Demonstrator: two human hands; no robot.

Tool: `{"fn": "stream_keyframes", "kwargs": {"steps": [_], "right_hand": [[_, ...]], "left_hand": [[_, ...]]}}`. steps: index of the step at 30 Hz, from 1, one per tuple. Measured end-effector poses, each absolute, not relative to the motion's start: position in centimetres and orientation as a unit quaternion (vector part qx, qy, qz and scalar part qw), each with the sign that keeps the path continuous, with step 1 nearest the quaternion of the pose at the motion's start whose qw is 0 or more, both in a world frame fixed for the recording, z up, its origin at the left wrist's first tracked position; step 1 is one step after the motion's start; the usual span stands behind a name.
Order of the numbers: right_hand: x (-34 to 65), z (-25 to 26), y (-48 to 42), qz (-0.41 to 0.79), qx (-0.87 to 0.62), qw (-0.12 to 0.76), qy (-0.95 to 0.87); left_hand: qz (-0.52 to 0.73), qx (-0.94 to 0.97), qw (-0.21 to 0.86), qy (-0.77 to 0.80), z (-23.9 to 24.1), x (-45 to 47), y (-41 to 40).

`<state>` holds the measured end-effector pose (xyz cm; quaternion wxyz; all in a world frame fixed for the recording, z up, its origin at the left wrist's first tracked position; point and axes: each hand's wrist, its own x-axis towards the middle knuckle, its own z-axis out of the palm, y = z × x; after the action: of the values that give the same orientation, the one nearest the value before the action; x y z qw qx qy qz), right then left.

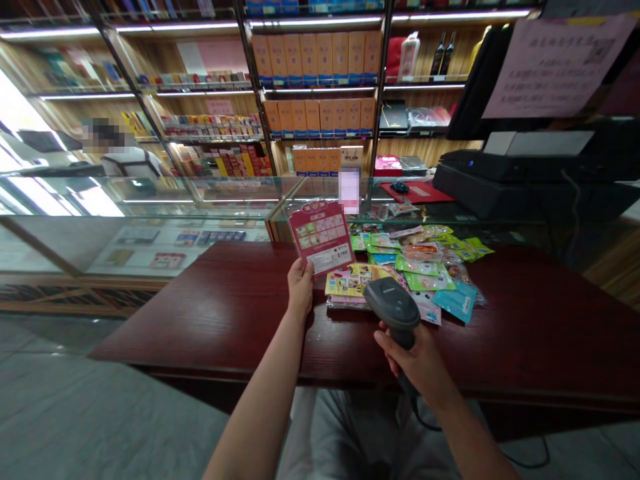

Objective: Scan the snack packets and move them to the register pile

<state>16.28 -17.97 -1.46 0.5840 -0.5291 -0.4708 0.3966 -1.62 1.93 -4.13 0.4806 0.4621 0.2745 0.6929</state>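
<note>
My left hand [301,288] grips the lower edge of a dark pink card pack [325,239], held tilted up with small pictures and a barcode facing me. In my right hand [417,357] is a grey barcode scanner [393,301], fingers wrapped round its handle and its head toward the pack. A stack of flat yellow and pink packs [350,281] lies on the table just behind the scanner. Beside it spreads a heap of small packaged snacks [425,267] in green, blue and clear wrappers.
The dark red wooden table [200,313] meets a glass display counter [240,200] at the back. A monitor [480,80] with a pink paper sheet stands over a black cash drawer [490,183] at right. A person [130,160] is behind the counter at left, before stocked shelves.
</note>
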Motion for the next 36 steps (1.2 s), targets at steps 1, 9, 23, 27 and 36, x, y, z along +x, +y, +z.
{"fn": "stream_keyframes", "kwargs": {"steps": [1,9,23,27,36], "right_hand": [[16.3,-1.5,-18.0,0.399,-0.530,0.587,-0.464],[17.3,-2.0,-19.1,0.407,-0.546,0.592,-0.431],[20.1,-1.4,-20.8,0.402,-0.546,0.628,-0.381],[20.4,-1.3,-20.7,0.401,-0.546,0.635,-0.372],[20.9,-1.5,-20.1,0.411,-0.538,0.633,-0.375]], "left_hand": [[0.692,0.462,0.481,0.275,-4.1,-1.6,1.9],[0.735,0.450,0.430,0.271,-3.5,-2.0,1.6],[0.492,0.797,0.035,0.348,0.2,-3.0,-3.2],[0.370,0.867,-0.017,0.332,0.7,-2.8,-4.6],[0.226,0.915,-0.044,0.332,-0.1,-1.8,-5.1]]}}
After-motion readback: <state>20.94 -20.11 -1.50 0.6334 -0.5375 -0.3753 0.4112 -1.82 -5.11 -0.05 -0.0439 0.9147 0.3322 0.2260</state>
